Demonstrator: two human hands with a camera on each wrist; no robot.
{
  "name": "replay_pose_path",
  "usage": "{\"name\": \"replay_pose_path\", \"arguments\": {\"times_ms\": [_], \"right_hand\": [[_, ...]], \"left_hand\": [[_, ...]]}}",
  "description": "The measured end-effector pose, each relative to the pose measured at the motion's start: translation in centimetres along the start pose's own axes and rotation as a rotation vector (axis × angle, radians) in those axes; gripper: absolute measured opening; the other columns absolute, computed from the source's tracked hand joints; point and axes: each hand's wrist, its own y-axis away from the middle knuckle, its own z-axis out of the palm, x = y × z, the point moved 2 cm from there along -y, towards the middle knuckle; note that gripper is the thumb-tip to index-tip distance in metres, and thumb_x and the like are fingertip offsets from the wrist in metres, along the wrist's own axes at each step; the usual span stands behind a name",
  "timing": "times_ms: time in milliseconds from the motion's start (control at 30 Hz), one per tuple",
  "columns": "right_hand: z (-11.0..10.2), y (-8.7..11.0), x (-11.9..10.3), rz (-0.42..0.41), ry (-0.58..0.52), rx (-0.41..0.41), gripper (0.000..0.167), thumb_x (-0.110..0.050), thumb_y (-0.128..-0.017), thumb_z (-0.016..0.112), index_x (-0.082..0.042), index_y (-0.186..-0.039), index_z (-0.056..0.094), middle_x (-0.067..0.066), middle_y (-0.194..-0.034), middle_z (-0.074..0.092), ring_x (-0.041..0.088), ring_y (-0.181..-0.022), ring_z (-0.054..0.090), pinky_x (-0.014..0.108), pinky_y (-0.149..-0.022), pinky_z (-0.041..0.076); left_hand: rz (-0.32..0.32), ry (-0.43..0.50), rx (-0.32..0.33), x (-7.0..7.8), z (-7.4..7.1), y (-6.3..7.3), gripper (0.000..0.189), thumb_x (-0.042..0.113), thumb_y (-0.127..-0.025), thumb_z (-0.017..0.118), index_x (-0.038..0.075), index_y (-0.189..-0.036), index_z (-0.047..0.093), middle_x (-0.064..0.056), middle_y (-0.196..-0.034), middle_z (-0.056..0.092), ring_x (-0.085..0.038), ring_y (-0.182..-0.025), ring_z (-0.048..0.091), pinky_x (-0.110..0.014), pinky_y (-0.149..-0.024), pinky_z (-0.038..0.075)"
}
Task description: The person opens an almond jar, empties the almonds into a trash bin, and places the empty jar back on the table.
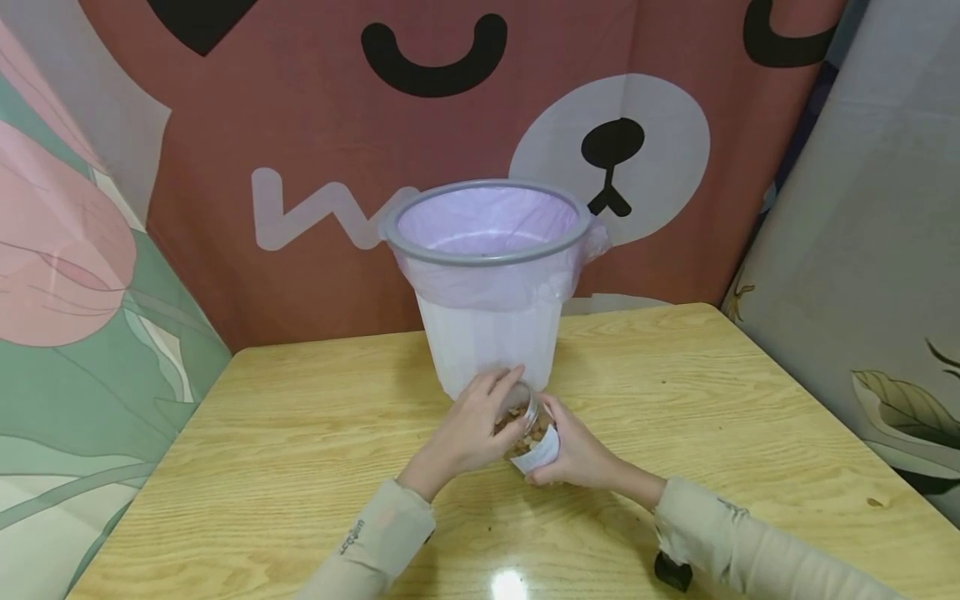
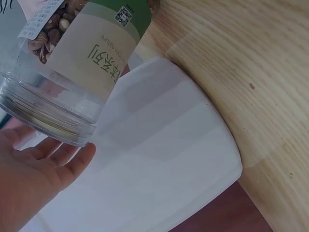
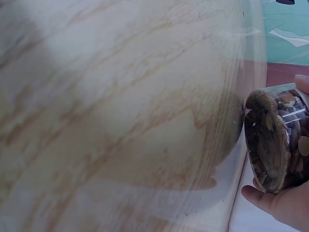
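Your head camera looks down across the desk (image 1: 315, 433) toward the bucket (image 1: 491, 333); your wrist cameras share the jar (image 1: 536, 443) up close, from opposite ends.

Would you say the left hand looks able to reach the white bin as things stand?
Probably yes: the white bin stands just beyond the left hand, with nothing visible blocking the way, though that hand grips the jar near its top and would likely need to let go first.
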Motion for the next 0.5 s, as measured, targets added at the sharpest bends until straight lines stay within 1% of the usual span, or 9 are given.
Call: {"name": "replay_pose_path", "arguments": {"times_ms": [233,333,500], "right_hand": [[-0.01,-0.05,-0.02,-0.003,-0.010,0.000,0.095,-0.013,-0.063,0.080,-0.004,-0.136,0.020,0.011,-0.115,0.048,0.019,-0.091,0.055,0.031,-0.075,0.047],[-0.04,-0.06,-0.02,0.012,-0.009,0.003,0.096,-0.013,-0.062,0.080,-0.004,-0.136,0.020,0.009,-0.115,0.049,0.019,-0.092,0.054,0.031,-0.075,0.047],[-0.02,-0.09,-0.04,0.042,-0.003,-0.005,0.099,-0.012,-0.060,0.081,-0.007,-0.137,0.019,0.007,-0.116,0.047,0.019,-0.093,0.054,0.031,-0.076,0.047]], "left_hand": [[0.019,0.010,-0.022,-0.11,0.07,-0.01,0.061,0.040,-0.088,0.040,0.010,-0.140,0.031,-0.015,-0.134,0.037,-0.026,-0.125,0.030,-0.045,-0.098,0.027],[0.019,0.010,-0.033,-0.09,0.05,0.03,0.060,0.040,-0.088,0.040,0.011,-0.140,0.029,-0.014,-0.134,0.037,-0.026,-0.125,0.030,-0.045,-0.098,0.027],[0.028,0.009,-0.026,-0.11,-0.06,0.06,0.057,0.038,-0.088,0.042,0.012,-0.138,0.035,-0.015,-0.132,0.039,-0.026,-0.124,0.032,-0.046,-0.097,0.028]]}}
